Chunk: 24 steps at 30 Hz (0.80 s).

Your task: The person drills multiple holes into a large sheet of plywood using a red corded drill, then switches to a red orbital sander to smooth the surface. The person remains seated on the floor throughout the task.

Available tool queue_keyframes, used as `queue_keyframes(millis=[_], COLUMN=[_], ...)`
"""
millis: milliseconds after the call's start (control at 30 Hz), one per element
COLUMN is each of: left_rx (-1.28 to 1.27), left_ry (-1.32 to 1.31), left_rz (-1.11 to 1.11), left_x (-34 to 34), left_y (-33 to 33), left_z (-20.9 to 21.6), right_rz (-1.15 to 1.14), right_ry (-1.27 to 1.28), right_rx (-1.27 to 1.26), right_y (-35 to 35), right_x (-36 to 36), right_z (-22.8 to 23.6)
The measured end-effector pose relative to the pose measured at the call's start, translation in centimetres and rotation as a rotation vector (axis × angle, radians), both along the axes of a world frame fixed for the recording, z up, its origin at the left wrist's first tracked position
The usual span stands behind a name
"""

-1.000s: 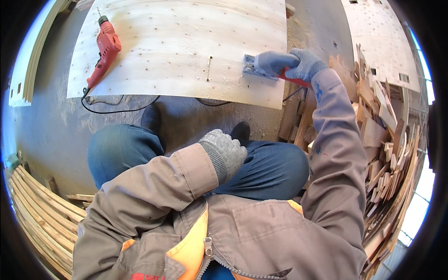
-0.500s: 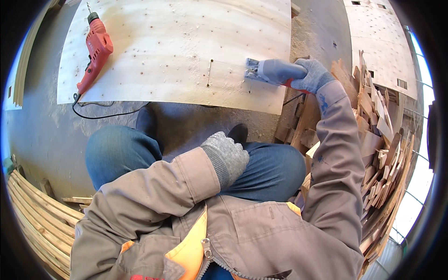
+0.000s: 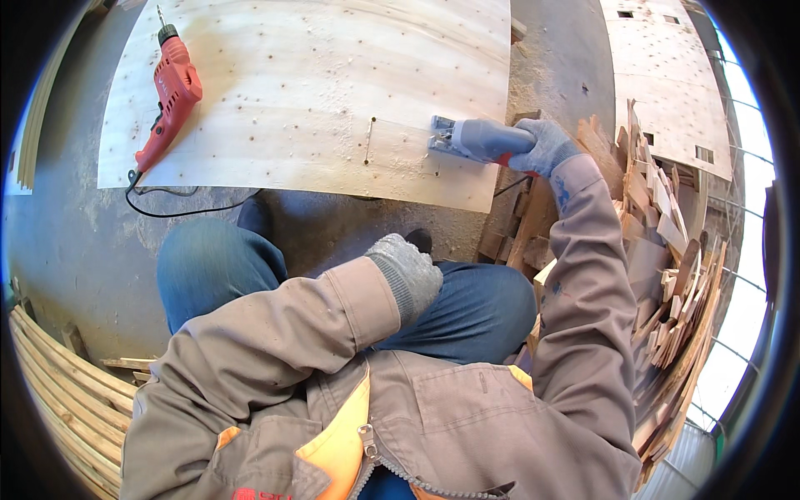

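My right hand, in a grey knit glove, is closed around the grey body of a jigsaw. The jigsaw's metal shoe rests on a pale plywood sheet, close to its right edge. Left of the shoe, a narrow dark slit runs between two drilled holes, and a thin line leads from its upper end toward the jigsaw. My left hand, gloved alike, lies on my bent knee with its fingers curled in and nothing visible in it.
A red power drill lies on the sheet's left side, its black cord trailing along the near edge. Scrap wood is heaped at right, beside another plywood stack. Long timber strips lie at lower left.
The whole view has shifted slightly, so the sheet's right side, the jigsaw and my right arm appear a little further left and lower. Both hands keep their holds and poses.
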<state>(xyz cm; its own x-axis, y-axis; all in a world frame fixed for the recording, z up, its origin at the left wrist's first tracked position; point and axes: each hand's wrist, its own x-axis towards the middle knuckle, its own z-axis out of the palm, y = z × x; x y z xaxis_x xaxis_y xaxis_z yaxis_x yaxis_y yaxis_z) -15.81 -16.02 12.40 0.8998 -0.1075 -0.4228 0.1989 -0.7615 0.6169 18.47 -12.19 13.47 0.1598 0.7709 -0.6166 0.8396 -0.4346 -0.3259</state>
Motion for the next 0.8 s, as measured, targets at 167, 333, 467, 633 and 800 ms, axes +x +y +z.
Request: queue_keyframes(millis=[167,333,467,633,800], left_rx=[-0.011,-0.01,0.018,0.012,0.004], left_ry=[-0.046,-0.025,-0.001,-0.009,-0.018], left_rz=[0.01,0.023,0.016,-0.005,0.025], left_x=[-0.9,-1.4,-0.9,-0.7,-0.7], left_y=[-1.2,-2.0,-1.9,-2.0,-2.1], left_z=[0.8,0.5,0.2,0.1,-0.2], right_rz=[0.075,0.123,0.101,0.133,0.168], right_ry=[-0.055,-0.144,-0.089,-0.133,-0.126], right_rx=[0.062,0.04,0.039,0.024,0.06], right_y=[-0.5,-0.1,-0.2,-0.4,0.1], right_x=[0.7,-0.3,0.7,1.3,0.4], right_z=[-0.8,0.2,-0.6,-0.9,-0.5])
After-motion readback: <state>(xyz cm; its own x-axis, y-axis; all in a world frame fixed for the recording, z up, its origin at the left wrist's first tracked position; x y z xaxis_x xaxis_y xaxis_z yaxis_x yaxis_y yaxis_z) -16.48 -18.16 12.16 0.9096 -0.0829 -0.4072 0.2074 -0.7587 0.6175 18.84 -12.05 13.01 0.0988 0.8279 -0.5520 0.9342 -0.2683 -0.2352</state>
